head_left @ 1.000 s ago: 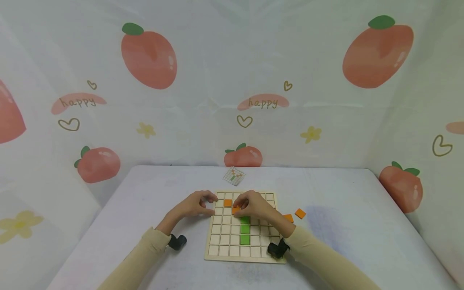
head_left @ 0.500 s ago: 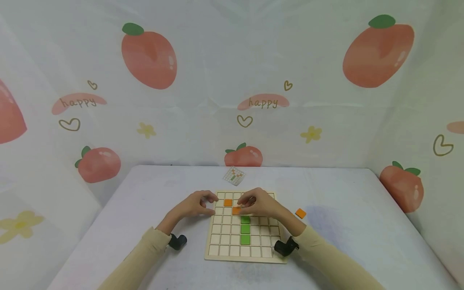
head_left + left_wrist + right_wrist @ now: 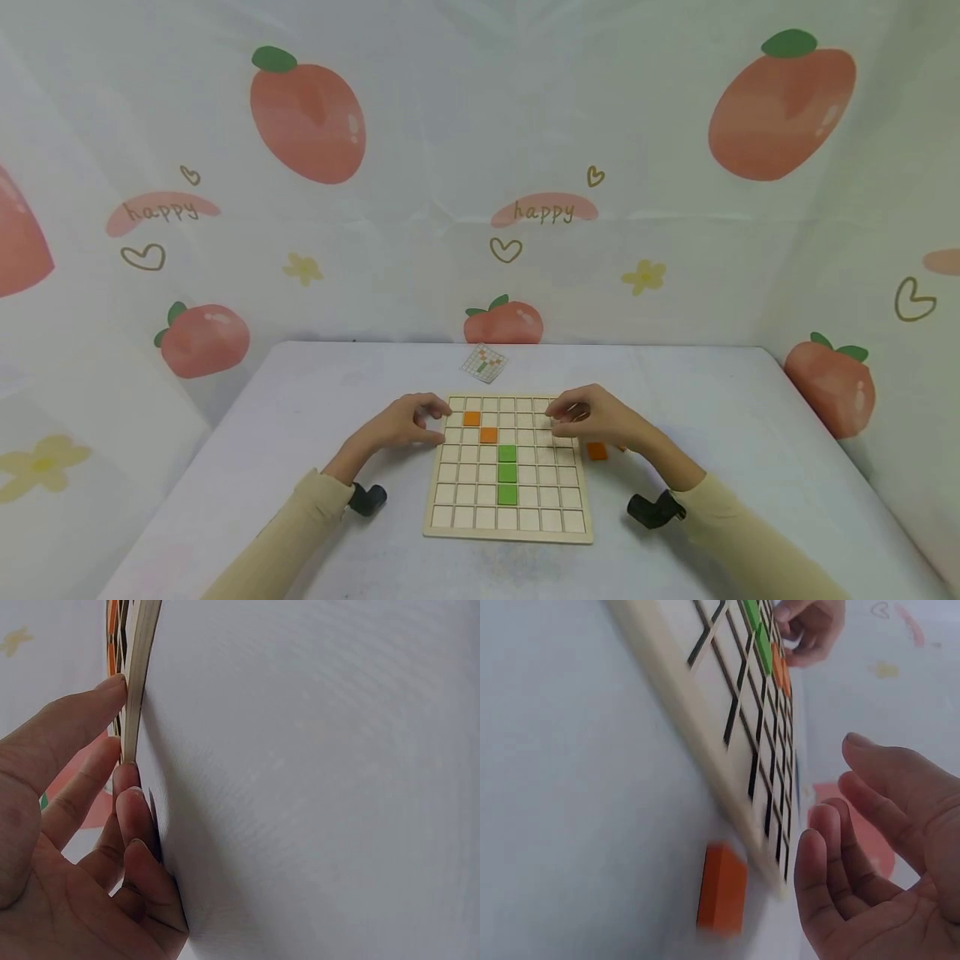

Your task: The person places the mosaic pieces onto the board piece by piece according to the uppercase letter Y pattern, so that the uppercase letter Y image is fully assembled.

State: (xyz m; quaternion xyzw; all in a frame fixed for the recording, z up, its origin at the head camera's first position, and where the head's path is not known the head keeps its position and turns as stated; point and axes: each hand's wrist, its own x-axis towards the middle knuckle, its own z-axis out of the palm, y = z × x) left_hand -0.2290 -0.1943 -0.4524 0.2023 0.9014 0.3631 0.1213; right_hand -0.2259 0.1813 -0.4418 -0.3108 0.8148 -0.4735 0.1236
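On the table lies a wooden grid board point(image 3: 457, 535). Three green tiles point(image 3: 507, 473) form a column in its cells, and two orange tiles point(image 3: 488, 435) sit on a diagonal farther up. My left hand point(image 3: 405, 421) touches the board's left edge with its thumb and fingertips point(image 3: 112, 686). Over the upper right of the board hovers my right hand point(image 3: 596, 415), thumb and fingers apart, nothing held. Just off the board's right edge lies a loose orange tile point(image 3: 721, 892), near the right hand. A second loose one is mostly hidden behind that hand.
Behind the board, a small printed pattern card point(image 3: 483, 363) lies on the white table point(image 3: 360, 375). A fruit-print curtain point(image 3: 420, 167) hangs beyond the table's far edge. Dark cameras are strapped at both wrists.
My right hand has let go of the orange tile, which now sits in its cell, and has moved right, off the tiles. The left hand stays at the board's edge.
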